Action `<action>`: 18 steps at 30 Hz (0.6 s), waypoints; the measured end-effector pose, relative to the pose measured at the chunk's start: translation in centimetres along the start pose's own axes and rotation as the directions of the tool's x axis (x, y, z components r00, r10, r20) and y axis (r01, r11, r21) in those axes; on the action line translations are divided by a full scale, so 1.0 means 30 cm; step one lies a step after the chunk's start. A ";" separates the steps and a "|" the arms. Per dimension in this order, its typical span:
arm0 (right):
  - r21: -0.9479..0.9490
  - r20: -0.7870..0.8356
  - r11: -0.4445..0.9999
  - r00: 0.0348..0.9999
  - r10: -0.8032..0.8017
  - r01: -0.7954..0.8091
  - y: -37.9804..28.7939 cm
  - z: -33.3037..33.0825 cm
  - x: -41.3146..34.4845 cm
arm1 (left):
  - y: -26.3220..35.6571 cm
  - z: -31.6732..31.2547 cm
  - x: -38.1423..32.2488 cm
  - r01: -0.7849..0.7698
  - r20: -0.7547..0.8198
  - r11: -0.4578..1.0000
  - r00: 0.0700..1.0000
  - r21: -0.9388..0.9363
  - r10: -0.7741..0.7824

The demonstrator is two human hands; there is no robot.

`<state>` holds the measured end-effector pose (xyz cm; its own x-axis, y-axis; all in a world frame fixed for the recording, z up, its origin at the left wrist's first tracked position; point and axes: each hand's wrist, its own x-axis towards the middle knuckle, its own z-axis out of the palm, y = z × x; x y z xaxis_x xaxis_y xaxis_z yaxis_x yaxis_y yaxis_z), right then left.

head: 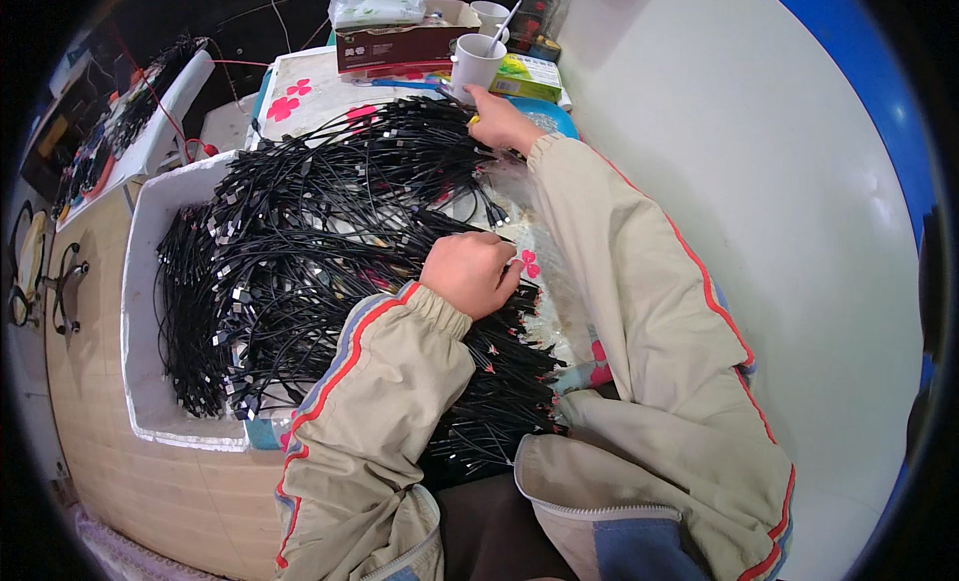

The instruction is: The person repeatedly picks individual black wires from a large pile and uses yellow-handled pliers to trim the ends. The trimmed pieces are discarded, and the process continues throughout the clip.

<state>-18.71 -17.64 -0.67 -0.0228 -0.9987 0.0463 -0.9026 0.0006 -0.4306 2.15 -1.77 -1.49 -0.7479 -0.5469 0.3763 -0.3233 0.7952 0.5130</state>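
My left hand [472,270] lies curled, knuckles up, over the middle of a large spread of black cables [300,244]; its palm side and whatever is under it are hidden. Many cables have metal USB-type plugs at the left, and thin reddish wire ends show at the right. Farther away, my right hand [498,120] is at the right end of the far cable bundle, index finger stretched towards the base of a white mug [475,64]. A small yellow thing shows by its fingers; its grip is partly hidden.
A white foam box [138,311] holds cable ends at the left. Behind the cables stand a brown carton [404,47] with a tissue pack [374,4], a green-yellow box [528,75] and a blue tray [551,115]. A white wall-like surface [734,169] rises at the right.
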 end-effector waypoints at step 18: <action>0.461 -0.107 0.856 0.973 -0.206 0.232 -0.240 -0.203 -0.551 | 0.034 -0.063 0.028 -0.018 -0.613 0.992 0.785 0.125 0.092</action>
<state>-14.45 -0.82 7.15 0.1176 -0.9661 0.2297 -0.5799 -0.2546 -0.7739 2.29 -1.90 0.81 -0.2609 -0.5170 0.8153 -0.3793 0.8315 0.4059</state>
